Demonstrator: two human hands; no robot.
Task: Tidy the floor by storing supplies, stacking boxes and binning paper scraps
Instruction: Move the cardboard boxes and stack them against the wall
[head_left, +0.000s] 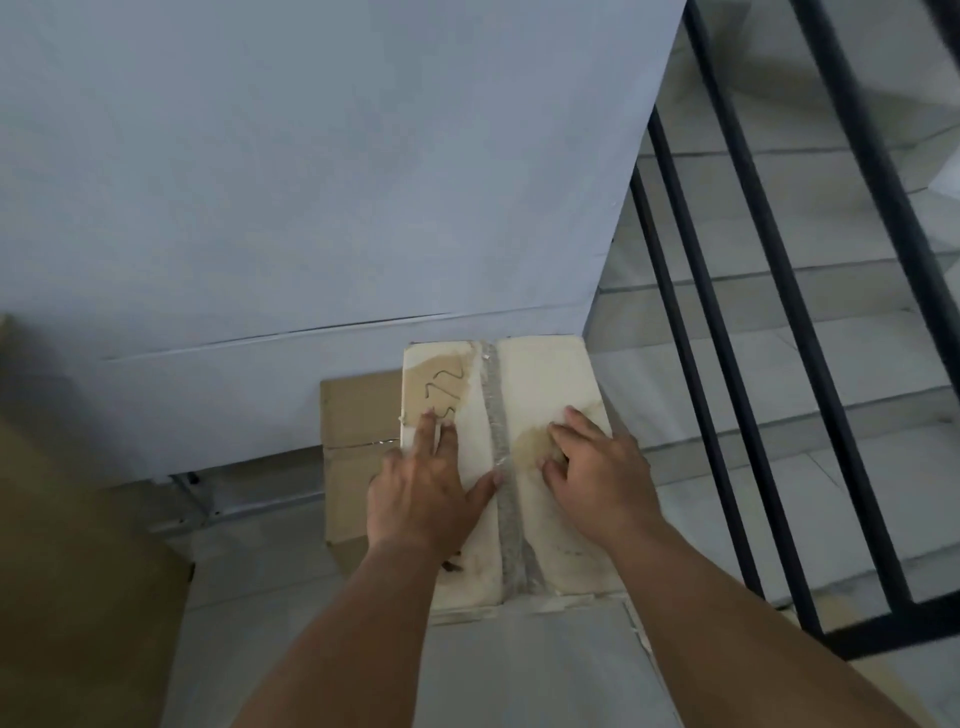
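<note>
A pale, worn cardboard box (540, 379) with a strip of clear tape down its middle stands against the wall, on top of a brown cardboard box (353, 415) that sticks out on its left. My left hand (426, 483) lies flat on the left half of the top box, fingers straight, thumb reaching toward the tape. My right hand (592, 462) rests palm-down on the right half, its fingers slightly bent on a torn brown patch. Neither hand grips anything.
A grey wall (337, 182) rises just behind the boxes. Black stair railing bars (727, 338) run close on the right, with tiled steps (831, 467) beyond them. A large brown cardboard box (67, 545) fills the lower left. Pale floor tiles (519, 675) lie below.
</note>
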